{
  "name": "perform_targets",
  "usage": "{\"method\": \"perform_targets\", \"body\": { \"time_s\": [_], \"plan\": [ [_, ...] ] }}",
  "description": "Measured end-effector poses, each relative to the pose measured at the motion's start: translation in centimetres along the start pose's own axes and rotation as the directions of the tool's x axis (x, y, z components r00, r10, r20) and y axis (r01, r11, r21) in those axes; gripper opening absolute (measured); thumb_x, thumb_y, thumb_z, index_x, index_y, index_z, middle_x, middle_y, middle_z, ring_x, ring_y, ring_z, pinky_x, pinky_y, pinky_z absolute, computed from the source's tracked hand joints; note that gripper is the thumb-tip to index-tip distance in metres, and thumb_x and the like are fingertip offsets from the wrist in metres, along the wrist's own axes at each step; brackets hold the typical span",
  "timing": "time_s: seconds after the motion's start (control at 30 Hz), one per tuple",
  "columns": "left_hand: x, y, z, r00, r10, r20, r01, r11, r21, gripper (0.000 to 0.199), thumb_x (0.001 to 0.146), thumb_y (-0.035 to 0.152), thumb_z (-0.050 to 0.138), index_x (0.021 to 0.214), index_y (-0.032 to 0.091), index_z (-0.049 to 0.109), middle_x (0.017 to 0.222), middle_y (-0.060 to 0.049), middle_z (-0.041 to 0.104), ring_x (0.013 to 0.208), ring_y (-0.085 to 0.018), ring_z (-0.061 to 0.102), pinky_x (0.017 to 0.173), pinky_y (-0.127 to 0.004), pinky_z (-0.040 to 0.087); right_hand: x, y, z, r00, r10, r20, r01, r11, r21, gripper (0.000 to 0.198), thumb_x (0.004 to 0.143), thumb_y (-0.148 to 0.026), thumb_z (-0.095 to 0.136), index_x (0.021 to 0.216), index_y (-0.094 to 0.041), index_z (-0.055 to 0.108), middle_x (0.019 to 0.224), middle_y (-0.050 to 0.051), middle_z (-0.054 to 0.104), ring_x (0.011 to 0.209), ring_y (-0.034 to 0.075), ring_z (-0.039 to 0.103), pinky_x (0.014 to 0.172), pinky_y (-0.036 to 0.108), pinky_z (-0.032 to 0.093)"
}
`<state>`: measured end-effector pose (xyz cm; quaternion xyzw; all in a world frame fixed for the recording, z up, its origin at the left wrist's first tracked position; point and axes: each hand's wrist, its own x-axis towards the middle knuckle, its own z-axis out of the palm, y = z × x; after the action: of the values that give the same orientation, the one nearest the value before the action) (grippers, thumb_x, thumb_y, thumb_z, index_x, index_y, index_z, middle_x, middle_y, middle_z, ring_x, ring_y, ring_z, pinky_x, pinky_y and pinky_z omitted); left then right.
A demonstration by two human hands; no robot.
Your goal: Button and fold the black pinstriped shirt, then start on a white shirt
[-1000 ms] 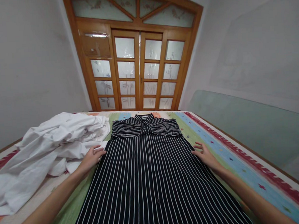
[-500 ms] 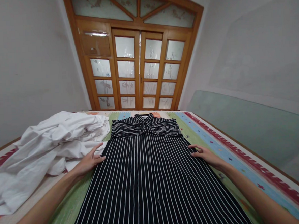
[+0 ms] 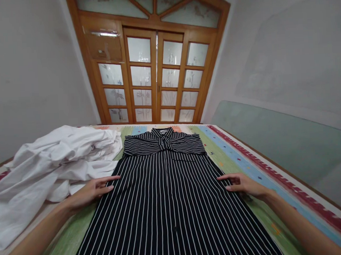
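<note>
A black shirt (image 3: 166, 197) with white stripes lies flat in front of me, its collar at the far end and its sleeves folded across the upper chest. At the shirt's left edge is my left hand (image 3: 90, 192), fingers stretched out, the fingertips over the fabric. My right hand (image 3: 243, 184) is at the opposite edge with thumb and fingers apart, their tips at the cloth. Neither hand grips the fabric. Whether the fingertips press on it, I cannot tell.
A crumpled heap of white cloth (image 3: 57, 161) lies left of the shirt. Under everything spreads a colourful patterned bed cover (image 3: 235, 154). A pale green panel (image 3: 275, 144) runs along the right wall. Wooden doors with glass panes (image 3: 155, 74) stand beyond the far edge.
Both hands have come slightly nearer to me along the shirt's side edges. The left fingers lie straighter now. The shirt keeps its folded shape, and the view has shifted a little.
</note>
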<state>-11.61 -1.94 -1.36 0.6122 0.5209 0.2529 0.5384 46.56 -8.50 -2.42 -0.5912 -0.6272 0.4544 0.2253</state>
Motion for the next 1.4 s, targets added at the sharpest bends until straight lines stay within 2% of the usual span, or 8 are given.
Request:
{"method": "perform_targets", "body": {
  "time_s": [0.1, 0.27, 0.5, 0.73, 0.9, 1.07, 1.2, 1.4],
  "plan": [
    [0.4, 0.9, 0.0, 1.0, -0.005, 0.03, 0.004, 1.0, 0.007, 0.069, 0.059, 0.057, 0.079, 0.119, 0.026, 0.069, 0.105, -0.005, 0.074, 0.101, -0.03, 0.067, 0.088, -0.04, 0.054, 0.0, -0.3, 0.1, 0.999, -0.012, -0.05, 0.014, 0.999, 0.03, 0.069, 0.065, -0.057, 0.078, 0.121, -0.018, 0.068, 0.051, -0.005, 0.047, 0.044, 0.008, 0.039, 0.042, 0.021, 0.029],
    [0.6, 2.1, -0.3, 0.997, 0.043, -0.06, -0.036, 0.994, 0.105, 0.069, 0.055, 0.064, 0.077, 0.112, 0.024, 0.073, 0.104, -0.006, 0.075, 0.104, -0.032, 0.066, 0.096, -0.043, 0.05, -0.4, -0.7, -0.1, 0.977, -0.044, -0.208, 0.052, 0.998, 0.031, 0.078, 0.068, -0.058, 0.075, 0.132, -0.017, 0.061, 0.054, -0.003, 0.054, 0.043, 0.009, 0.039, 0.04, 0.021, 0.03],
    [0.2, 2.2, -1.0, 0.983, 0.105, -0.153, -0.09, 0.991, 0.103, 0.066, 0.054, 0.067, 0.078, 0.105, 0.024, 0.075, 0.101, -0.007, 0.076, 0.108, -0.032, 0.065, 0.1, -0.044, 0.047, -1.0, -1.3, 0.0, 0.923, -0.1, -0.372, 0.074, 0.994, -0.084, 0.059, 0.068, -0.062, 0.071, 0.107, -0.018, 0.076, 0.048, -0.003, 0.049, 0.045, 0.011, 0.038, 0.041, 0.023, 0.031],
    [1.2, 2.2, -0.4, 0.988, 0.079, -0.13, -0.074, 0.996, 0.045, 0.062, 0.051, 0.066, 0.08, 0.1, 0.027, 0.076, 0.104, -0.006, 0.075, 0.112, -0.032, 0.063, 0.102, -0.044, 0.046, 0.7, -1.6, 0.1, 0.958, -0.042, -0.285, 0.057, 0.997, 0.043, 0.069, 0.068, -0.058, 0.074, 0.125, -0.021, 0.065, 0.05, -0.007, 0.043, 0.043, 0.008, 0.034, 0.039, 0.021, 0.027],
    [2.0, 1.4, -0.4, 0.988, 0.076, -0.133, -0.07, 0.996, 0.052, 0.065, 0.047, 0.065, 0.082, 0.096, 0.023, 0.077, 0.096, -0.008, 0.076, 0.102, -0.033, 0.067, 0.096, -0.046, 0.05, 2.3, -0.6, -0.4, 0.957, -0.013, -0.29, 0.021, 0.999, 0.024, 0.066, 0.061, -0.056, 0.077, 0.113, -0.016, 0.072, 0.054, -0.003, 0.058, 0.041, 0.008, 0.037, 0.038, 0.022, 0.03],
    [2.3, 1.2, -0.7, 0.953, 0.16, -0.257, -0.116, 0.977, 0.179, 0.062, 0.047, 0.071, 0.078, 0.085, 0.023, 0.078, 0.09, -0.007, 0.077, 0.094, -0.033, 0.069, 0.093, -0.044, 0.051, 3.0, -0.1, -0.7, 0.854, -0.131, -0.503, 0.107, 0.991, -0.077, 0.049, 0.063, -0.057, 0.073, 0.093, -0.018, 0.078, 0.063, 0.003, 0.069, 0.048, 0.016, 0.052, 0.046, 0.029, 0.042],
    [2.4, 1.5, -0.5, 0.9, 0.242, -0.364, -0.157, 0.956, 0.248, 0.06, 0.045, 0.077, 0.074, 0.075, 0.025, 0.077, 0.088, -0.006, 0.077, 0.092, -0.034, 0.068, 0.091, -0.042, 0.052, 3.4, 0.1, -0.5, 0.758, -0.229, -0.611, 0.188, 0.973, -0.131, 0.043, 0.064, -0.06, 0.073, 0.082, -0.021, 0.078, 0.081, 0.009, 0.074, 0.071, 0.026, 0.065, 0.062, 0.036, 0.051],
    [2.8, 1.7, -0.2, 0.784, 0.416, -0.46, -0.248, 0.89, 0.382, 0.054, 0.054, 0.077, 0.068, 0.074, 0.028, 0.076, 0.099, -0.006, 0.073, 0.104, -0.033, 0.062, 0.103, -0.042, 0.043, 3.5, -0.4, -0.9, 0.652, -0.355, -0.67, 0.249, 0.935, -0.252, 0.043, 0.064, -0.066, 0.072, 0.076, -0.026, 0.076, 0.107, 0.009, 0.069, 0.103, 0.031, 0.061, 0.087, 0.044, 0.05]
  ]
}}
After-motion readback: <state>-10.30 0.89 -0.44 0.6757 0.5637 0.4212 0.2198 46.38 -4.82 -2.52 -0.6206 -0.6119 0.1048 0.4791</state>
